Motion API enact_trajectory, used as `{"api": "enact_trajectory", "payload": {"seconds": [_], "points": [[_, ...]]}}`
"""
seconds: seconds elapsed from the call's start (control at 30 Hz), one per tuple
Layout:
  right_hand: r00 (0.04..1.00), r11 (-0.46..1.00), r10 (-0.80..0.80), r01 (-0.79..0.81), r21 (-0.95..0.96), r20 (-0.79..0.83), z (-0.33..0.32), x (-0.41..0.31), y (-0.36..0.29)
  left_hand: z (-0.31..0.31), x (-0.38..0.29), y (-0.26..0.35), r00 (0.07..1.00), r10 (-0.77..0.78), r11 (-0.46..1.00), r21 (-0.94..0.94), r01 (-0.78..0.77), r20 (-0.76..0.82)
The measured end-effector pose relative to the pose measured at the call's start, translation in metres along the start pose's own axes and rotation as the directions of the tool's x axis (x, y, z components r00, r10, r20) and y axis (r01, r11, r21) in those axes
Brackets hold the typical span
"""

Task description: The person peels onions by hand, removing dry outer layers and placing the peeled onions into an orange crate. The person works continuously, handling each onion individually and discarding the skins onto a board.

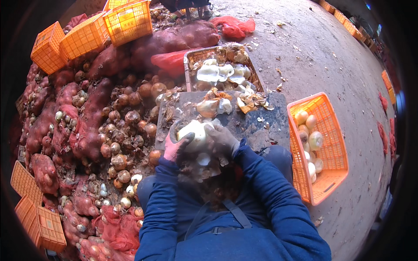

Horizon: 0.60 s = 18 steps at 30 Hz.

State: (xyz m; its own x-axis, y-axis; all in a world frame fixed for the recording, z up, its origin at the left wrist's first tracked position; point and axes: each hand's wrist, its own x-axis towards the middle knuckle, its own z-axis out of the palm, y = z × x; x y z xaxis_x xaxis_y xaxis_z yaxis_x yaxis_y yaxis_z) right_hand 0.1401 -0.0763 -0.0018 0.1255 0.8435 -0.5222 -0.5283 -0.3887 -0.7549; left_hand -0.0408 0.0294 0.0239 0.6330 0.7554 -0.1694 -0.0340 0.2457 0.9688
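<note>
My left hand (178, 140), in a pink and grey glove, grips a large pale peeled onion (195, 134) from its left side. On its right side my right hand (222, 138), in a grey glove, has its fingers against the onion; whether it holds a loose skin or a tool is hidden. Both hands are over the near edge of a dark, worn board (274, 125). Brown and white onion skins (249, 100) lie on the board beyond the hands. Below the onion, a small white piece (203, 159) shows over scraps near my lap.
An orange plastic crate (329, 176) at the right holds several peeled onions (315, 140). Beyond the board stands a crate (187, 73) of skins. Unpeeled onions (124, 176) and red mesh sacks (93, 114) fill the left. Orange crates (129, 24) and another person's legs (206, 13) are farther back.
</note>
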Motion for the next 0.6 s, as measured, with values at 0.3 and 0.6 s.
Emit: {"api": "enact_trajectory", "payload": {"seconds": [0.3,0.6], "points": [[0.833,0.818,-0.549,0.517,-0.252,-0.071,-0.003,0.000,0.005,0.011,0.012,0.001,0.994,0.080,0.921,0.375,-0.103,0.077],[0.860,0.800,-0.474,0.510,-0.317,0.188,-0.004,0.000,-0.016,0.001,0.002,0.006,0.998,0.042,0.975,0.214,-0.053,0.055]]}}
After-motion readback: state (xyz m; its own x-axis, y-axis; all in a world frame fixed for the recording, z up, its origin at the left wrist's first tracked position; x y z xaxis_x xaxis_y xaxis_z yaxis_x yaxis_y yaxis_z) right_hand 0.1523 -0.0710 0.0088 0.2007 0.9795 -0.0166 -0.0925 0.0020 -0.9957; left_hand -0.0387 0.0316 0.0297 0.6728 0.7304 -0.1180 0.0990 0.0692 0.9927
